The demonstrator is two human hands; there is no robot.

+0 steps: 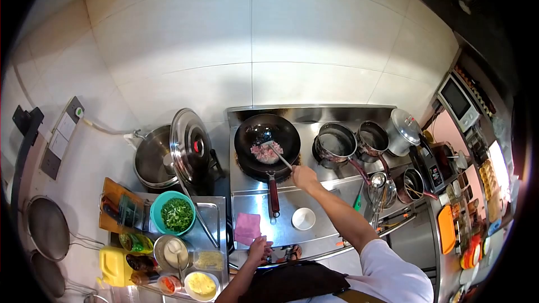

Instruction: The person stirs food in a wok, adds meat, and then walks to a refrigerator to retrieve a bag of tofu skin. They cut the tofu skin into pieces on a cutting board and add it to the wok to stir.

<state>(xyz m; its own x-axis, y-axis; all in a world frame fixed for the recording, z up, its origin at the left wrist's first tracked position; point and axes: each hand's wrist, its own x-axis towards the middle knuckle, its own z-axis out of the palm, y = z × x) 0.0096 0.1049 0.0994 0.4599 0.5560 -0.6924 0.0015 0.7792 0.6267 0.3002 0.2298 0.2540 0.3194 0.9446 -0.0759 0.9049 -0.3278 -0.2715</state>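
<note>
A black wok [255, 129] with a dark red handle sits on the left burner, holding pinkish chopped meat [266, 152]. My right hand [304, 177] is closed around the handle of a metal spatula [281, 157], whose blade rests in the meat. Near the counter's front edge, my left hand [259, 248] is just below a folded pink cloth [247, 228]; its fingers are partly bent and apart, with nothing visible in them. A white bowl [304, 219] stands on the steel counter, right of the wok handle.
Two saucepans [336, 139] [373, 136] and a lidded pot [402, 134] stand to the right. At left are a large pot [154, 157] with its lid [191, 145], a teal bowl of chopped greens [177, 215], a yellow jug [115, 266] and a bowl of yellow food [201, 285].
</note>
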